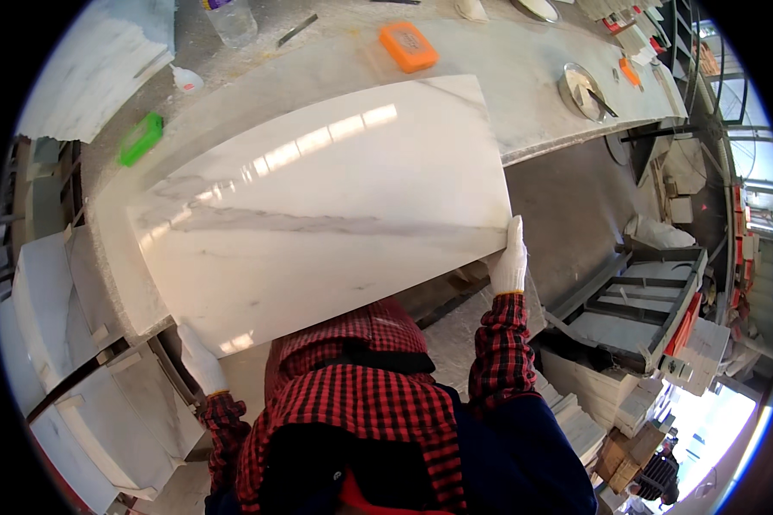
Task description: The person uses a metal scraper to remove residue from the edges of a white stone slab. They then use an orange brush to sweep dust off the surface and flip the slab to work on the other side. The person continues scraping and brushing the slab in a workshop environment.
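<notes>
A large polished white marble slab (pixel 343 184) with grey veins lies partly over the worktable, its near edge reaching out toward my body. My left hand (pixel 200 359), in a white knit glove, grips the slab's near left corner. At the right end, my right hand (pixel 511 264), gloved the same way, is closed on the slab's edge near its corner. The fingers of both hands are partly hidden beneath the stone. Light from above reflects in a bright broken band across the slab's face.
Beyond the slab, the pale worktable (pixel 507 86) carries an orange block-shaped tool (pixel 408 46), a green one (pixel 141 138) and a metal bowl (pixel 582 91) of paste with a spatula. Stacked slabs (pixel 103 412) stand at left. A metal frame (pixel 640 300) stands at right.
</notes>
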### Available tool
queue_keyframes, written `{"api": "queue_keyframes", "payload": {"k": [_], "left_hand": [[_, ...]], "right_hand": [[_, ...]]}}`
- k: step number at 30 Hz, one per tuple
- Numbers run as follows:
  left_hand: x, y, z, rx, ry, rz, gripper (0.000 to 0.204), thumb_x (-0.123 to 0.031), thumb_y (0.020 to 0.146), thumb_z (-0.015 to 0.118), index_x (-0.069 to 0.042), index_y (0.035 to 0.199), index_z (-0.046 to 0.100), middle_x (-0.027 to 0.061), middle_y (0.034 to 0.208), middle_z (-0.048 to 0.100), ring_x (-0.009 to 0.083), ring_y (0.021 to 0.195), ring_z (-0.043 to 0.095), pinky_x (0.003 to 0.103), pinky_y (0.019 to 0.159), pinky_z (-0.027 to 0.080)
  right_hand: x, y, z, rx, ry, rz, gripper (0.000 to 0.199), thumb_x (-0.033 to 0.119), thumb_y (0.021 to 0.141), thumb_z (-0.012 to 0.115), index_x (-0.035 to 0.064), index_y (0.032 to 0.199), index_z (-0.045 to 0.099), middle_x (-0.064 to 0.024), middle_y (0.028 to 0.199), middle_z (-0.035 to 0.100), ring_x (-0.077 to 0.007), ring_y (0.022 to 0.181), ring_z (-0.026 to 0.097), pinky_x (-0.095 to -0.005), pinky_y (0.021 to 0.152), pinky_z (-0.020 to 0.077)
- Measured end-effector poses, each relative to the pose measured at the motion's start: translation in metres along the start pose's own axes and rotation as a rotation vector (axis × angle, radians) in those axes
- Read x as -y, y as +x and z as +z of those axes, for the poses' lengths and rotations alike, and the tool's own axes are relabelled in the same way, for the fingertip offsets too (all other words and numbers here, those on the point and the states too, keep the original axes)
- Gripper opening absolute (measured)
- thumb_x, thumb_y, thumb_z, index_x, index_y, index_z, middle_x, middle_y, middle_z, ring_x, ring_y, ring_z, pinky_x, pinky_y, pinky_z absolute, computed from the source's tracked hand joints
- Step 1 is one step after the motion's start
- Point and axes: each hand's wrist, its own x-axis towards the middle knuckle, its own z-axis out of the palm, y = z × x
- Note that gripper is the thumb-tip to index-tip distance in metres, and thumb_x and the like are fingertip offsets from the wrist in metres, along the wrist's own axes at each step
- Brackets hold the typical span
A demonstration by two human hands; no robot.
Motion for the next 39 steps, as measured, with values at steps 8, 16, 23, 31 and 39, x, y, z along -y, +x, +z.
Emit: {"api": "queue_keyframes", "payload": {"k": [8, 16, 23, 31, 39], "left_hand": [[0.017, -0.005, 0.009, -0.06, -0.11, 0.027, 0.065, -0.049, 0.108, 0.043, 0.01, 0.133, 0.058, 0.0092, 0.12, 0.065, 0.016, 0.106, 0.06, 0.029, 0.095, 0.048], [-0.007, -0.014, 0.019, -0.072, -0.23, 0.027, 0.06, -0.044, 0.109, 0.043, 0.01, 0.129, 0.06, 0.0103, 0.114, 0.067, 0.0158, 0.099, 0.062, 0.03, 0.089, 0.05], [0.001, -0.015, 0.014, -0.075, -0.213, -0.018, 0.06, -0.044, 0.11, 0.041, 0.011, 0.127, 0.06, 0.0095, 0.112, 0.068, 0.0149, 0.097, 0.06, 0.03, 0.087, 0.049], [0.007, -0.014, 0.016, -0.133, -0.238, -0.018, 0.061, -0.044, 0.11, 0.04, 0.011, 0.126, 0.061, 0.0096, 0.111, 0.068, 0.0154, 0.096, 0.061, 0.03, 0.087, 0.05], [0.023, -0.002, 0.022, -0.149, -0.192, 0.05, 0.062, -0.044, 0.111, 0.038, 0.011, 0.129, 0.058, 0.0098, 0.115, 0.067, 0.0172, 0.102, 0.06, 0.03, 0.091, 0.048]], "right_hand": [[0.023, -0.015, 0.057, -0.351, -1.144, -0.885, 0.044, 0.032, 0.102, 0.059, -0.0012, 0.129, 0.065, -0.0128, 0.129, 0.067, -0.0247, 0.113, 0.064, -0.0383, 0.096, 0.0513], [-0.055, -0.153, 0.312, 1.034, -1.061, -1.223, 0.063, 0.046, 0.092, 0.062, 0.0073, 0.141, 0.054, -0.0158, 0.152, 0.041, -0.0298, 0.139, 0.039, -0.0513, 0.114, 0.0346], [-0.082, -0.143, 0.379, 1.035, -1.156, -1.435, 0.076, 0.055, 0.087, 0.062, 0.0051, 0.143, 0.051, -0.0181, 0.149, 0.044, -0.0398, 0.143, 0.033, -0.0568, 0.12, 0.0214], [0.038, 0.017, 0.27, 0.339, -1.588, -1.23, 0.07, 0.047, 0.099, 0.053, 0.0042, 0.152, 0.04, -0.021, 0.157, 0.039, -0.0407, 0.148, 0.032, -0.0538, 0.12, 0.0252], [0.08, 0.102, 0.182, -0.162, -1.452, -1.152, 0.069, 0.047, 0.102, 0.05, 0.0016, 0.152, 0.038, -0.0238, 0.159, 0.035, -0.0447, 0.145, 0.033, -0.054, 0.118, 0.0257]]}}
